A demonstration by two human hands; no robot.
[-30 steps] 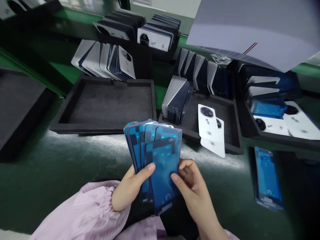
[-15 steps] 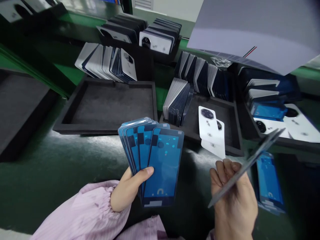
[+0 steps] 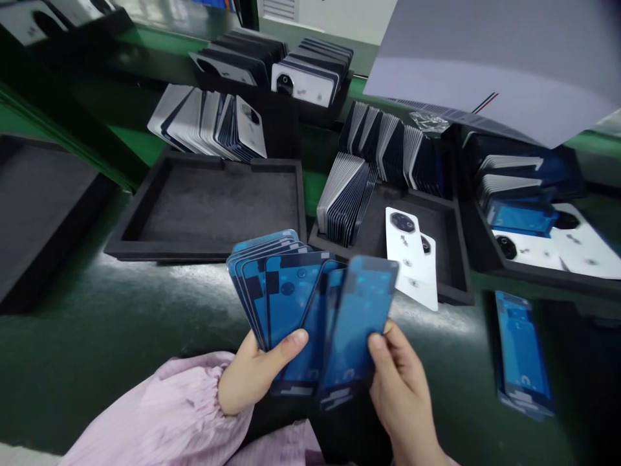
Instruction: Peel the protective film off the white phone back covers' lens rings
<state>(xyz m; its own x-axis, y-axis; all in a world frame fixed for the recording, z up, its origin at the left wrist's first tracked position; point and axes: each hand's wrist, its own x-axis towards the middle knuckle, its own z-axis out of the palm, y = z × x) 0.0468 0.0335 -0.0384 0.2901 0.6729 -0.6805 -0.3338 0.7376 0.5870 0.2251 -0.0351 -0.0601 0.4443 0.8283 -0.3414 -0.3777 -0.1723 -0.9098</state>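
My left hand (image 3: pixel 259 375) grips a fanned stack of phone back covers (image 3: pixel 286 291), their blue-filmed inner faces turned up toward me and the thumb across the front one. Close on its right, my right hand (image 3: pixel 400 382) pinches a blue-filmed phone back cover (image 3: pixel 361 310) by its right edge. This cover is slightly blurred and overlaps the right side of the fan; a second one seems to lie behind it, but I cannot tell which hand holds that. On the table to the right rests a small pile of blue-filmed back covers (image 3: pixel 524 349).
Ahead of my left hand is a dark foam tray (image 3: pixel 204 249), with a row of upright covers (image 3: pixel 204 123) behind it. Another tray (image 3: pixel 460 259) holds upright covers (image 3: pixel 344 200) and two white covers (image 3: pixel 405 243). A grey-white sheet (image 3: pixel 495 65) overhangs the back right.
My right hand has swung left from beside the pile to the fan, and its cover has turned from edge-on to face-on. The left hand's covers have shifted slightly, the hand staying nearly in place.
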